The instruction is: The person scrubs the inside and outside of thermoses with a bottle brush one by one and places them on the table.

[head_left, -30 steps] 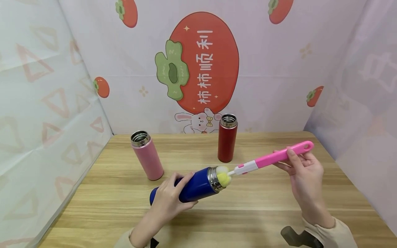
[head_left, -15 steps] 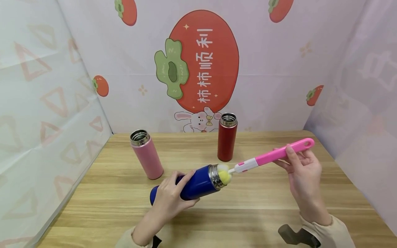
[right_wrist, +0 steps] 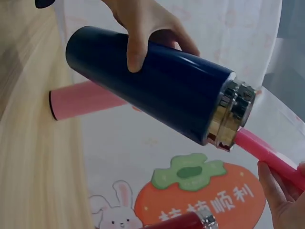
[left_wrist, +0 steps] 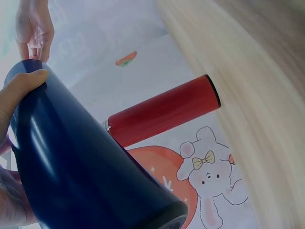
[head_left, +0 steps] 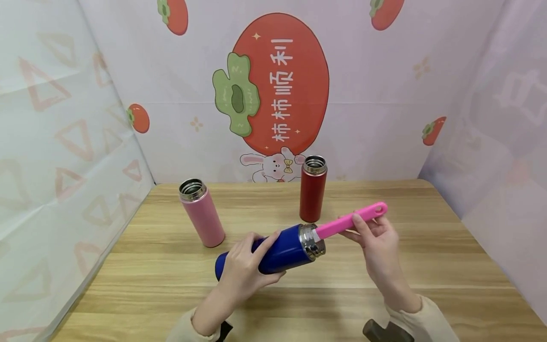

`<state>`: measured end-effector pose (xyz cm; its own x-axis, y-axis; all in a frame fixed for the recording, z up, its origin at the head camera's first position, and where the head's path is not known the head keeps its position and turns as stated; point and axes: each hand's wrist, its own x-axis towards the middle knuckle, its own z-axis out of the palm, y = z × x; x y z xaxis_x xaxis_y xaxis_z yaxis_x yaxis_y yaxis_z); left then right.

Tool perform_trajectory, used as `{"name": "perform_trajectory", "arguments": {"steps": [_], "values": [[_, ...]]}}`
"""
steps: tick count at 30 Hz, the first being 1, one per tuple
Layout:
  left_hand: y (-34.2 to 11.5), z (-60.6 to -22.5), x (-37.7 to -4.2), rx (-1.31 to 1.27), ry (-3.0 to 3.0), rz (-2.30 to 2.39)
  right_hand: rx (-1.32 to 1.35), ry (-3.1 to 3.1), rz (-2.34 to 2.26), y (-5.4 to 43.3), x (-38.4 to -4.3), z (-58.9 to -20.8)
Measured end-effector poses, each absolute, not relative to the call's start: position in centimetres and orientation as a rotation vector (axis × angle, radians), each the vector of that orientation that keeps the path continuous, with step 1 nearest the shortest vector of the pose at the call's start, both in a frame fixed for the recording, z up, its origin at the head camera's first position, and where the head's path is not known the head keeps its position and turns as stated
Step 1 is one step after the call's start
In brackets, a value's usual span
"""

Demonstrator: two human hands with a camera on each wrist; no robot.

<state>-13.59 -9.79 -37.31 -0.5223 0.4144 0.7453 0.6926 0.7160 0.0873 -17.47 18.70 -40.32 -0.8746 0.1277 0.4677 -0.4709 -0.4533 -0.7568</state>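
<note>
My left hand (head_left: 245,266) grips a blue thermos bottle (head_left: 284,251) round its body. The bottle leans, its steel mouth (head_left: 313,242) tipped up to the right. In my right hand (head_left: 378,242) is the pink handle of a bottle brush (head_left: 352,220), pinched between thumb and fingers. The brush head and most of its white neck are hidden inside the bottle. In the right wrist view the pink handle (right_wrist: 259,147) meets the steel rim, and the left hand (right_wrist: 143,36) wraps the bottle from above.
A pink thermos bottle (head_left: 202,216) without a lid stands on the wooden table (head_left: 141,285) at the left. Behind the blue bottle stands a lidless red one (head_left: 313,192). Printed cloth walls (head_left: 367,95) close off the back and both sides.
My right hand has moved left and pushed the brush into the blue bottle; its yellow and white sponge head no longer shows. The left hand and bottle have shifted slightly right.
</note>
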Motion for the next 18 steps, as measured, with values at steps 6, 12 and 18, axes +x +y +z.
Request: {"name": "perform_trajectory", "arguments": {"steps": [6,12,18], "values": [[-9.4,-36.8,-13.7,-0.816,-2.196,-0.482,0.456,-1.521,2.329,19.6,-21.6,-48.8],[-9.4,-36.9,-13.7,-0.803,-2.207,-0.465,0.404,-1.542,2.337,19.3,-21.6,-49.5],[-9.5,-37.1,-13.8,-0.801,-2.210,-0.460,0.409,-1.520,2.354,19.4,-21.6,-49.4]]}}
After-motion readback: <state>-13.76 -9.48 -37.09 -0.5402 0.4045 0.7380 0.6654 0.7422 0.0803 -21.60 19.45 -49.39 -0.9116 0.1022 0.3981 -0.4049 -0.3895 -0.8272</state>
